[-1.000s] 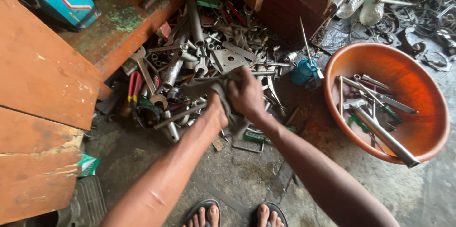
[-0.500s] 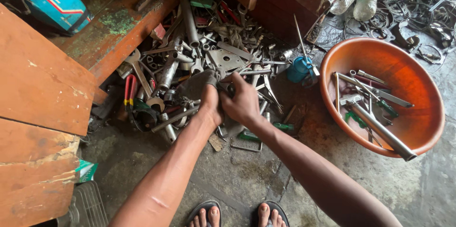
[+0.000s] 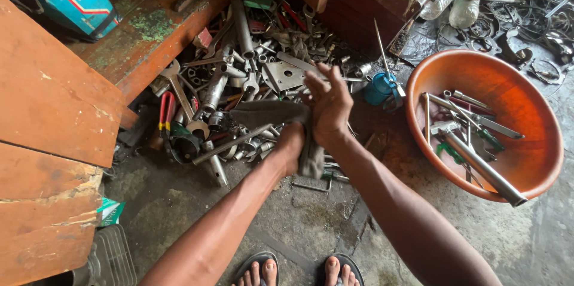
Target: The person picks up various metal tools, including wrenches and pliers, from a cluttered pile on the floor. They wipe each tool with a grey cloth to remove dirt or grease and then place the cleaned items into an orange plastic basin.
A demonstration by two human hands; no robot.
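Observation:
My left hand (image 3: pixel 291 142) is closed on a dirty grey rag (image 3: pixel 263 112) that stretches left over a heap of metal tools (image 3: pixel 239 64). Against the rag's other end rests my right hand (image 3: pixel 330 109), fingers straight and spread, pointing away from me. A fold of the rag hangs down between my two wrists. I cannot tell whether a tool is wrapped inside it. Both hands hover just above the near edge of the heap.
An orange plastic basin (image 3: pixel 526 160) at the right holds several long metal tools. A small blue can (image 3: pixel 378 90) stands between heap and basin. Red-handled pliers (image 3: pixel 166 109) lie at the heap's left. Worn wooden boards (image 3: pixel 54 106) fill the left. My sandalled feet (image 3: pixel 257 268) stand on wet concrete.
My right hand has lifted and opened its fingers over the rag. My left hand has drawn back toward me with the rag, which now lies flatter across the tools.

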